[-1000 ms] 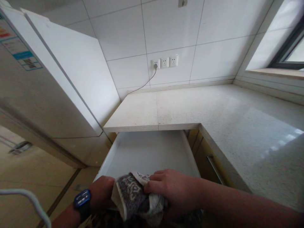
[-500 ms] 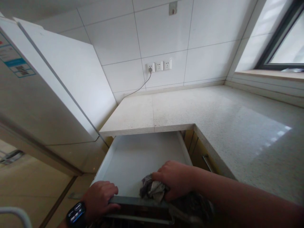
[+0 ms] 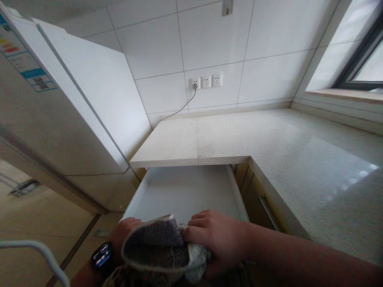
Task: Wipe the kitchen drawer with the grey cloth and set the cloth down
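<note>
My right hand (image 3: 214, 235) is closed on a grey-brown rag (image 3: 155, 255) with a pale, bunched end. The rag hangs folded open above the front of a pulled-out white drawer (image 3: 191, 191) and covers its front edge. At the drawer's left front corner is my left hand (image 3: 124, 230), with a black smartwatch (image 3: 102, 258) on the wrist. Its knuckles show at that corner, but the rag hides most of its fingers. The visible part of the drawer's floor is bare.
Above the drawer runs a speckled pale countertop (image 3: 257, 135), its edge overhanging. A white fridge (image 3: 98, 87) stands at the left. Wall sockets (image 3: 206, 81) hold one plugged-in cord. A cabinet handle (image 3: 267, 213) sits at the right. A white curved tube (image 3: 36, 249) is at lower left.
The rag has come up from the drawer's front edge and swung left, opening out in front of my left hand. My right hand keeps its grip. The view has shifted slightly.
</note>
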`<action>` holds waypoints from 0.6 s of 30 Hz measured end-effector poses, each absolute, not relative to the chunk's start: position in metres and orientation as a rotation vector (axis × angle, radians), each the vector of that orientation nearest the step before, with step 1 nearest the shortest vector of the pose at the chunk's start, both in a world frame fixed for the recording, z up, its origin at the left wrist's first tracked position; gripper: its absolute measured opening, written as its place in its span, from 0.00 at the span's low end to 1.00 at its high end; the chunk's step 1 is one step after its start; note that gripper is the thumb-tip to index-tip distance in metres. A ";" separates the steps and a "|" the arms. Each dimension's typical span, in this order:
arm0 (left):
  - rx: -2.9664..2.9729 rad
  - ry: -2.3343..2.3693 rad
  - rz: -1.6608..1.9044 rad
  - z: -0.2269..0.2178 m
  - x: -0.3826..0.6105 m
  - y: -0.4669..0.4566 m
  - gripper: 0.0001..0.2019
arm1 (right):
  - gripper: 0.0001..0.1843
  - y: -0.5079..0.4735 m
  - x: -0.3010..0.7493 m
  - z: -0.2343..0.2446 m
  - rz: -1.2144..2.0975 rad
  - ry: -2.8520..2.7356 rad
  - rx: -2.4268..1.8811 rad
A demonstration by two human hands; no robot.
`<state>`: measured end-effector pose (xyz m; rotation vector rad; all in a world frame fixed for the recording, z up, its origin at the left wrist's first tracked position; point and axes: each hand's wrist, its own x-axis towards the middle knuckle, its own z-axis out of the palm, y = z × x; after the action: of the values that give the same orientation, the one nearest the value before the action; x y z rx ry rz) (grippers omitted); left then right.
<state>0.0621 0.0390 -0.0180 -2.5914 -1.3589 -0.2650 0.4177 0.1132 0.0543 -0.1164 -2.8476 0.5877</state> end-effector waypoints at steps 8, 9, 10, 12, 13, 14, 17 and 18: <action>-2.458 -1.094 -0.465 -0.008 0.086 0.034 0.20 | 0.33 0.125 0.427 0.060 0.726 -2.679 -0.392; -2.465 -1.096 -0.502 -0.008 0.089 0.035 0.21 | 0.32 0.125 0.428 0.061 0.728 -2.677 -0.401; -2.469 -1.110 -0.534 -0.008 0.091 0.037 0.22 | 0.32 0.125 0.429 0.062 0.726 -2.679 -0.401; -2.450 -1.176 -0.568 -0.009 0.092 0.044 0.23 | 0.32 0.126 0.431 0.065 0.712 -2.686 -0.415; -2.438 -1.205 -0.577 -0.010 0.091 0.049 0.23 | 0.32 0.126 0.432 0.066 0.701 -2.689 -0.430; -2.430 -1.219 -0.573 -0.011 0.089 0.055 0.23 | 0.31 0.127 0.433 0.067 0.686 -2.693 -0.446; -2.419 -1.256 -0.481 -0.012 0.083 0.073 0.19 | 0.31 0.132 0.438 0.068 0.598 -2.709 -0.458; -2.417 -1.280 -0.433 -0.012 0.082 0.079 0.16 | 0.31 0.134 0.440 0.068 0.547 -2.706 -0.438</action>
<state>0.0821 0.0787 -0.0119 -2.4170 -1.2804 -0.4329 0.4398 0.1338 0.0679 -0.4382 -2.7056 0.5467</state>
